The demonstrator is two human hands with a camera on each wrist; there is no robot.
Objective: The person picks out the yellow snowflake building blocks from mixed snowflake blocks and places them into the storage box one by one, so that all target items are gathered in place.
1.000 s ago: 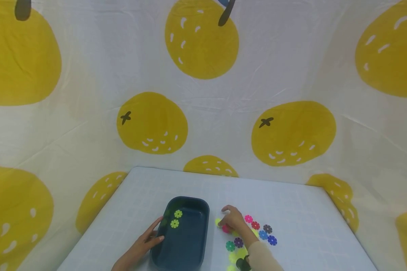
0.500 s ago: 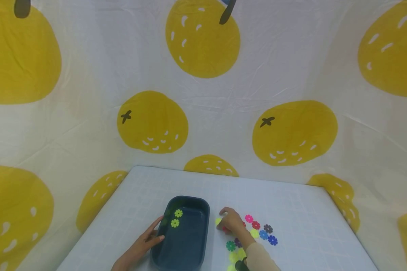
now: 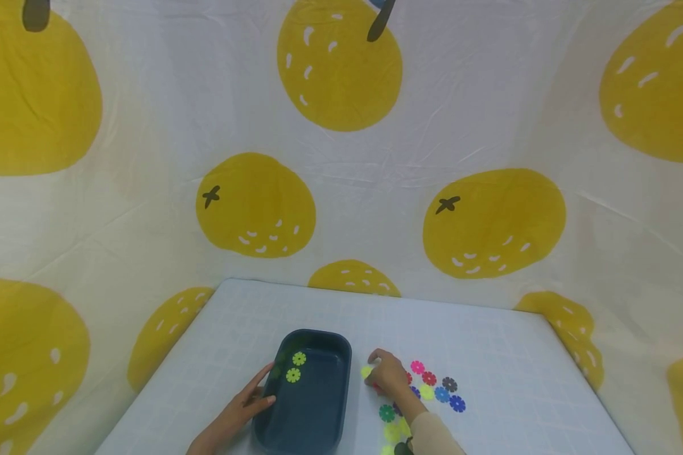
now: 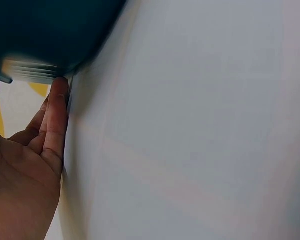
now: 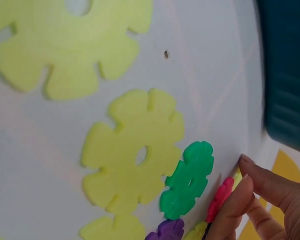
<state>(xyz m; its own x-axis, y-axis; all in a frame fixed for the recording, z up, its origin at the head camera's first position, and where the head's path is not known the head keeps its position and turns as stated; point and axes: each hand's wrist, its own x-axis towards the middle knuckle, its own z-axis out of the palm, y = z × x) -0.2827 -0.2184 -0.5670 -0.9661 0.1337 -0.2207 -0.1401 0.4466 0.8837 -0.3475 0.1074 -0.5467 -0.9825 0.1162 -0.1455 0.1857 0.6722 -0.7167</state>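
Setting: A bench (image 3: 489,341) with a pale cover, and behind it a white backdrop (image 3: 370,164) printed with large yellow fruit.
Tray: A dark blue tray (image 3: 319,404) rests on the bench. Inside, towards its far left, a far yellow disc (image 3: 299,359) and a near yellow disc (image 3: 293,375) lie flat.
Left hand: The left hand (image 3: 246,406) holds the tray's left side, thumb over the rim, fingers along the outside.
Right hand: The right hand (image 3: 391,375) is down on the right of the tray, thumb and forefinger bent, a little apart. An outer yellow disc (image 3: 367,373) is at the fingertips; whether it is pinched or only touched, I cannot tell.
Discs nearby: A pink disc (image 5: 220,199) sits just beside the outer yellow disc, partly behind the thumb; a green disc (image 3: 386,414) lies nearer the person. Right of the hand are a red disc (image 3: 429,378), a grey disc (image 3: 449,384) and a dark blue disc (image 3: 458,403).
Slipping: A thin, flat disc gives little edge to grip, so the fingertips could skid off.
Wrong piece: With the pink disc so close, the thumb could nudge or catch it instead.
Sliding tray: An uneven push from the left hand could shift the tray against the right fingers.
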